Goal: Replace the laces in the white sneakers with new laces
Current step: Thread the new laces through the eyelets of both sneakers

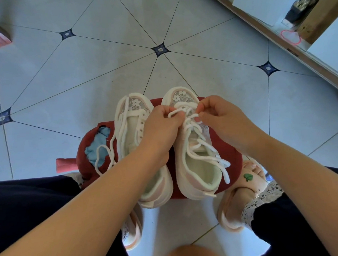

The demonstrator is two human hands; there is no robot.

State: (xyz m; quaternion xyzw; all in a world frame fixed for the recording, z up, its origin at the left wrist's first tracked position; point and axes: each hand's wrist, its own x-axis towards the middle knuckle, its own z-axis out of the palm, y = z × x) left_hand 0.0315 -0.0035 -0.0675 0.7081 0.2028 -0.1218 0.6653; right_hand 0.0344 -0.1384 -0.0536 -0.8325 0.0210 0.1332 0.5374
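Note:
Two white sneakers stand side by side on a dark red stool (229, 154), toes pointing away from me. The right sneaker (197, 165) carries a white lace (202, 145) through its eyelets, with loose ends trailing over its right side. My left hand (160, 126) and my right hand (220, 118) both pinch this lace near the toe end of the eyelets. The left sneaker (131, 133) has bare eyelets; a loose white lace (109, 148) lies draped along its left side and onto the stool.
The stool's cover is torn at the left, showing blue padding (99, 148). A pink object (66, 164) sticks out beside it. My slippered feet (248, 192) rest on the tiled floor (103, 68). A wooden frame (276, 40) runs along the upper right.

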